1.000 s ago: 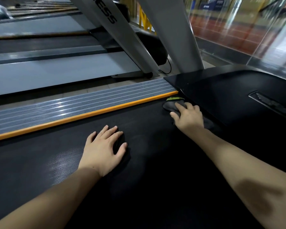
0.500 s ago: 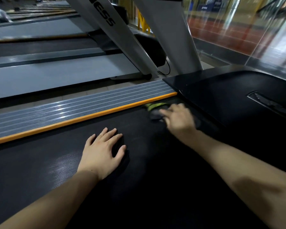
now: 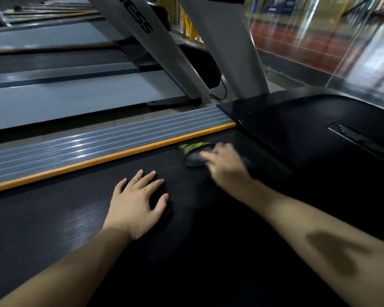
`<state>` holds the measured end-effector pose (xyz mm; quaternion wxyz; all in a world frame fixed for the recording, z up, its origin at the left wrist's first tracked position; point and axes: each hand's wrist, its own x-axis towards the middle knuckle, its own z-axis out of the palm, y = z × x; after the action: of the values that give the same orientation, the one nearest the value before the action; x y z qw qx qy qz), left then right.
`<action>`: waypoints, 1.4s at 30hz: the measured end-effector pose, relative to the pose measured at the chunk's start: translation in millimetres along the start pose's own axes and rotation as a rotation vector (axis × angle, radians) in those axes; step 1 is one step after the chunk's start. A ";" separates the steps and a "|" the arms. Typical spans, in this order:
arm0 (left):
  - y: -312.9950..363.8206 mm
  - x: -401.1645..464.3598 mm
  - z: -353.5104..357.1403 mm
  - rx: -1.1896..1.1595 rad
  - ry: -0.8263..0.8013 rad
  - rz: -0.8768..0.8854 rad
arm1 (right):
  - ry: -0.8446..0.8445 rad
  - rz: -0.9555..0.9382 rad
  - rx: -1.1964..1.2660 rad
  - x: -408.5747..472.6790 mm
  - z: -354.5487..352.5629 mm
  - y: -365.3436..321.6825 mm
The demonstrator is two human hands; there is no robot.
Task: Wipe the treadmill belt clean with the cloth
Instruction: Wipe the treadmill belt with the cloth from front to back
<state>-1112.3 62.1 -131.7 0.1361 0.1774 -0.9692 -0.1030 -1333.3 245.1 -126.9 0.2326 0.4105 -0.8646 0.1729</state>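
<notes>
The black treadmill belt (image 3: 42, 222) fills the lower part of the head view. A dark grey cloth (image 3: 194, 160) with a green edge lies on the belt near its front end, close to the orange strip. My right hand (image 3: 226, 168) lies flat on top of the cloth, pressing it onto the belt; the hand and cloth are blurred by motion. My left hand (image 3: 138, 204) rests flat on the belt with fingers spread, a little nearer to me and to the left of the cloth. It holds nothing.
An orange strip (image 3: 120, 155) and a ribbed grey side rail (image 3: 98, 142) border the belt's left side. The black motor cover (image 3: 308, 134) rises at the belt's front. White uprights (image 3: 220, 52) stand behind it, with more treadmills to the left and a glass wall to the right.
My right hand has slid the cloth leftward along the belt, away from the motor cover's corner. My left hand has stayed planted in the same spot.
</notes>
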 end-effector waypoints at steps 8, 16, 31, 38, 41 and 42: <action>1.3 2.5 0.9 0.013 -0.001 -0.004 | -0.025 0.348 -0.186 -2.0 -16.1 20.5; -0.4 2.3 2.0 0.021 -0.001 0.004 | -0.023 0.018 -0.070 -10.2 -23.4 23.7; 0.0 3.4 3.8 0.007 0.028 0.010 | -0.031 -0.024 -0.067 -23.7 -23.4 7.5; -0.3 4.2 4.1 -0.007 0.025 0.010 | -0.002 0.375 -0.212 -25.5 -40.6 37.9; -0.3 3.9 4.2 -0.005 0.025 0.010 | -0.025 0.165 -0.059 -37.8 -31.1 -46.1; -0.7 4.3 4.1 -0.003 0.030 0.012 | -0.065 0.118 0.001 -41.5 -31.5 -69.2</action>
<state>-1117.2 60.5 -134.8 0.1516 0.1730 -0.9679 -0.1012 -1247.4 244.9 -115.8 0.1935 0.3643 -0.8943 0.1733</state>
